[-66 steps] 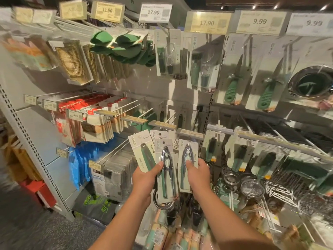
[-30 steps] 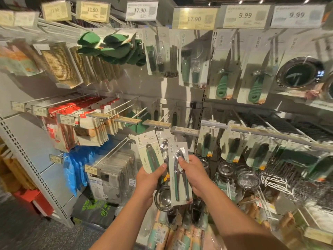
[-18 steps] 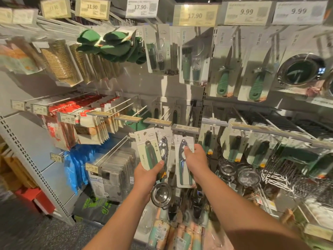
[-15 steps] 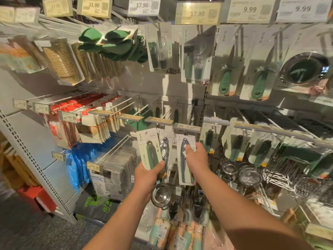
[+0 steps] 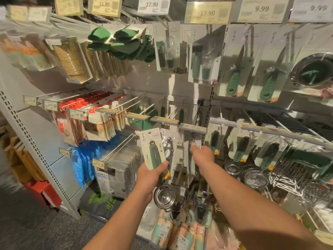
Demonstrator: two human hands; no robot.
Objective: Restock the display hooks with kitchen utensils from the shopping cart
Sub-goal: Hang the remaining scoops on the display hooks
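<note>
A: Right hand [image 5: 201,156] pinches the top of a white backing card carrying a steel nutcracker-type tool [image 5: 191,159], held up just under the grey price-tag bar at the hook tip [image 5: 192,127]. Card mostly edge-on, so detail is poor.

B: Handling?

A: My guess: light but top-heavy in reverse. The metal hangs low and the card is thin and bendy. Best held near the punched hole at the top, as it is now, so the hole can be steered onto the wire. Glossy card, could slip.

B: Left hand?

A: Left hand [image 5: 153,173] grips a fan of spares: a white card with a grey-green handled utensil [image 5: 153,152], thumb pressed across its lower end, and behind it a shiny steel tool on another card [image 5: 168,148]. A round polished steel strainer [image 5: 164,195] shows below that hand; can't tell whether it is held.

B: Surroundings?

A: Grey perforated back panel, thin wire hooks. Green-handled knives in clear blister packs [image 5: 234,76] above right, green fabric mitts [image 5: 122,44] upper left, red-and-white flat packets [image 5: 84,109] to the left, yellow price labels [image 5: 207,12] on top.
</note>
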